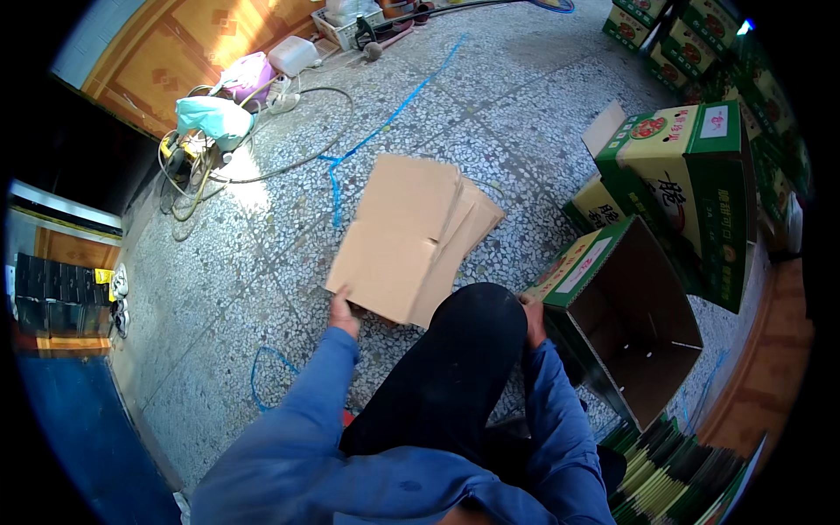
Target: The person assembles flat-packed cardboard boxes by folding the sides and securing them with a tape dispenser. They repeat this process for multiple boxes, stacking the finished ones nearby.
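A stack of flat brown cardboard sheets lies slightly fanned on the speckled floor in front of me. My left hand grips the near left corner of the top sheet, its thumb over the edge. To the right of my knee stands a green and cream cardboard box, its open end showing a brown inside. My right hand is closed at the left edge of this box, beside my knee; part of its fingers is hidden.
More printed boxes stand behind the open one, with others stacked at the far right. Flattened green cartons are bundled at the lower right. Hoses and a teal bag lie at the far left. Blue strapping runs across the floor.
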`<state>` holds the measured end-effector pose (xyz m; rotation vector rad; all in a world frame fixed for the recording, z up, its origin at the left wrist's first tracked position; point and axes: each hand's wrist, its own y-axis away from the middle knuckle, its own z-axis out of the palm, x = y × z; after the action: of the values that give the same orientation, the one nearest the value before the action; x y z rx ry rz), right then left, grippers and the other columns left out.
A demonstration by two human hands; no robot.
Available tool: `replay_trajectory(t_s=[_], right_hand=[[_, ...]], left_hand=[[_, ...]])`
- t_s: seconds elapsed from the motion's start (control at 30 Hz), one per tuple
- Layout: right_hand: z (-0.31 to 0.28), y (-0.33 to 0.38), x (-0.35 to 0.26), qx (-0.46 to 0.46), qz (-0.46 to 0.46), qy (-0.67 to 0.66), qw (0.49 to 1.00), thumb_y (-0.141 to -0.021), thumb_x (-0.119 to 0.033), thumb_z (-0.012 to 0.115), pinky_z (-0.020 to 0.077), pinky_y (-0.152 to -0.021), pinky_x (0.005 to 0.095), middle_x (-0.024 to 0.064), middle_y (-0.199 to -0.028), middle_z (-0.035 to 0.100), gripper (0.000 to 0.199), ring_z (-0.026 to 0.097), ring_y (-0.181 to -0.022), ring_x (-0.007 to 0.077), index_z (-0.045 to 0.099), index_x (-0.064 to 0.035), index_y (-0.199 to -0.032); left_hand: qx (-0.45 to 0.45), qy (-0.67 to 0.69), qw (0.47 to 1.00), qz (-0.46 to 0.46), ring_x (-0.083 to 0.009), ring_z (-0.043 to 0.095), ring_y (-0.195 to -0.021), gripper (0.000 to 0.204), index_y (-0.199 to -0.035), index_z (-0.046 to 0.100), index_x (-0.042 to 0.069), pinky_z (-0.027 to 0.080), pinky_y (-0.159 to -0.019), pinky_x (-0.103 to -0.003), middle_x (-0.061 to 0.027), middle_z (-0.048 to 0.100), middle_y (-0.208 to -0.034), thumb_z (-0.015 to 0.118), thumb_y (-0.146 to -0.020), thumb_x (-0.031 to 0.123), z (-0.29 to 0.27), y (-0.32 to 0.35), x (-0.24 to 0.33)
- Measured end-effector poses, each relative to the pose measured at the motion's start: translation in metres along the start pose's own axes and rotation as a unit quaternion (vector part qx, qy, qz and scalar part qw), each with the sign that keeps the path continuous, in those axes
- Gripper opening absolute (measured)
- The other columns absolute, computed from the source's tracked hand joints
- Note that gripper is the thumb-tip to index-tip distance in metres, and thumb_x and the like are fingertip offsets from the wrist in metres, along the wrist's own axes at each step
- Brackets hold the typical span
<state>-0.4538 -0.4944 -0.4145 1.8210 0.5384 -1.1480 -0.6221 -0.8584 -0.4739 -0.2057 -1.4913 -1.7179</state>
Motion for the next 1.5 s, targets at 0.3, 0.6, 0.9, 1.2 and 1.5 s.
replay_trajectory(t_s=[0.3, 0.6, 0.9, 1.2, 1.5], right_hand=[[-0.025, 0.078, 0.051, -0.002, 0.16, -0.044, 0.986, -0.088, -0.017, 0.06, 0.0412, -0.056, 0.0326, 0.0051, -0.067, 0.056, 0.019, 0.05, -0.059, 0.0139, 0.063, 0.0013, -0.083], [-0.048, 0.118, 0.049, 0.032, 0.136, 0.042, 0.989, -0.083, -0.014, 0.063, 0.0456, -0.057, 0.0305, 0.0071, -0.077, 0.065, 0.02, 0.058, -0.064, 0.0161, 0.066, 0.0026, -0.093], [-0.08, 0.192, 0.057, 0.076, 0.097, 0.126, 0.984, -0.078, -0.017, 0.065, 0.0499, -0.064, 0.0345, 0.0144, -0.078, 0.067, 0.026, 0.064, -0.071, 0.0226, 0.068, 0.0048, -0.092], [-0.093, 0.221, 0.061, 0.153, 0.051, 0.179, 0.97, -0.077, -0.021, 0.067, 0.0518, -0.074, 0.0397, 0.0192, -0.087, 0.069, 0.029, 0.067, -0.083, 0.0308, 0.07, 0.0016, -0.094], [-0.113, 0.251, -0.045, 0.255, -0.135, 0.021, 0.957, -0.081, -0.014, 0.067, 0.0515, -0.07, 0.0307, 0.013, -0.086, 0.069, 0.025, 0.065, -0.077, 0.0186, 0.067, 0.0029, -0.098]], left_hand=[[-0.05, 0.009, 0.996, 0.07, -0.0273, 0.055, -0.114, 0.055, -0.127, 0.052, -0.002, 0.042, -0.097, -0.039, -0.0141, 0.059, -0.123, 0.072, -0.08, 0.017, 0.064, -0.051, 0.013], [0.01, -0.711, 0.541, 0.45, -0.0381, 0.045, -0.122, 0.073, -0.12, 0.052, 0.0, 0.041, -0.099, -0.046, -0.0219, 0.047, -0.131, 0.085, -0.065, 0.035, 0.16, 0.012, 0.044], [-0.254, -0.78, 0.329, 0.468, -0.0383, 0.051, -0.108, 0.061, -0.105, 0.06, 0.006, 0.048, -0.089, -0.045, -0.0176, 0.053, -0.113, 0.086, -0.055, 0.028, 0.149, 0.022, 0.031], [-0.268, -0.733, 0.303, 0.546, -0.0388, 0.062, -0.076, 0.015, -0.076, 0.06, 0.005, 0.05, -0.07, -0.048, -0.0186, 0.063, -0.077, 0.061, -0.08, 0.02, 0.16, 0.018, 0.061], [-0.311, -0.372, 0.518, 0.704, -0.0089, 0.045, -0.065, 0.015, -0.09, 0.061, 0.003, 0.039, -0.058, -0.027, -0.0005, 0.052, -0.069, 0.059, -0.095, 0.016, 0.257, 0.243, 0.208]])
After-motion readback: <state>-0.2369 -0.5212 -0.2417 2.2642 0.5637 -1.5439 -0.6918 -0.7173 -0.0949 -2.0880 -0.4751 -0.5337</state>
